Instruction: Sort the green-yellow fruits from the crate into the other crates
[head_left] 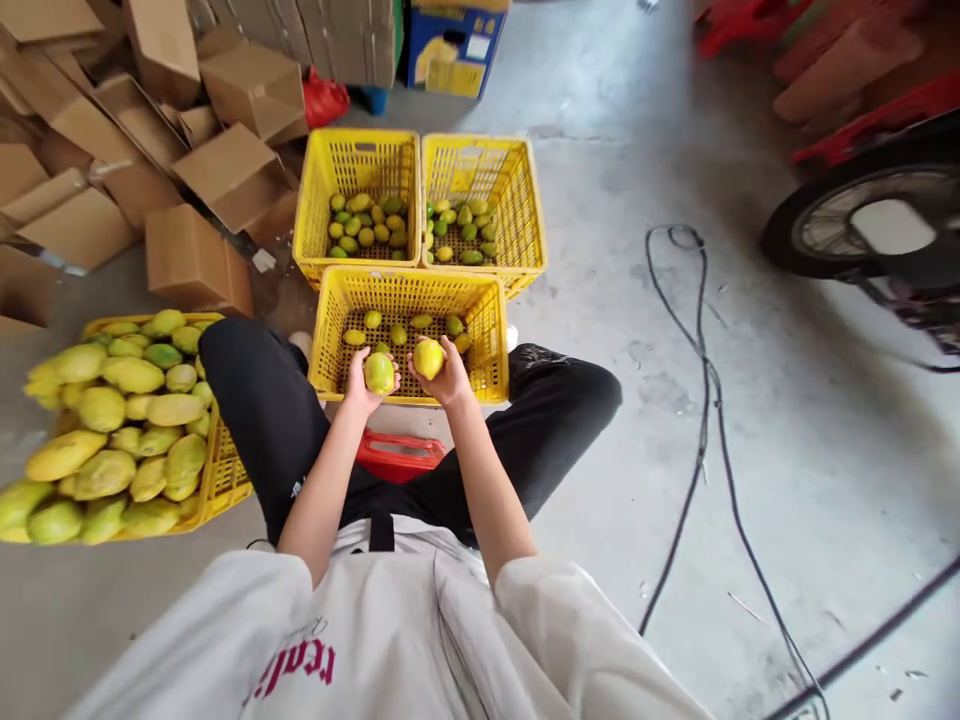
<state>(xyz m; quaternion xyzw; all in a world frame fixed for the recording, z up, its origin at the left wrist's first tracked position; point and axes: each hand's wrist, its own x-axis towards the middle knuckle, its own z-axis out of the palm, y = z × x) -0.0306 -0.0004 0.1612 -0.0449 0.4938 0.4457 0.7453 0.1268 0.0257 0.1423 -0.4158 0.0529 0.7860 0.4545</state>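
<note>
My left hand [363,385] is closed around a yellow-green mango [379,372]. My right hand [446,376] grips a second, yellower mango [428,357]. Both hands hover at the near rim of a yellow crate [480,345] that stands between my knees and holds several mangoes on its floor. Just behind it stand two more yellow crates, the left one [315,200] and the right one [525,200], each with several green and yellow mangoes inside. At my left a fourth yellow crate [221,475] is heaped full of large mangoes.
I sit on a red stool [397,455] on a concrete floor. Cardboard boxes [187,260] are piled at the back left. A black cable [701,400] runs over the floor at the right. A motorbike wheel [862,225] stands at the far right.
</note>
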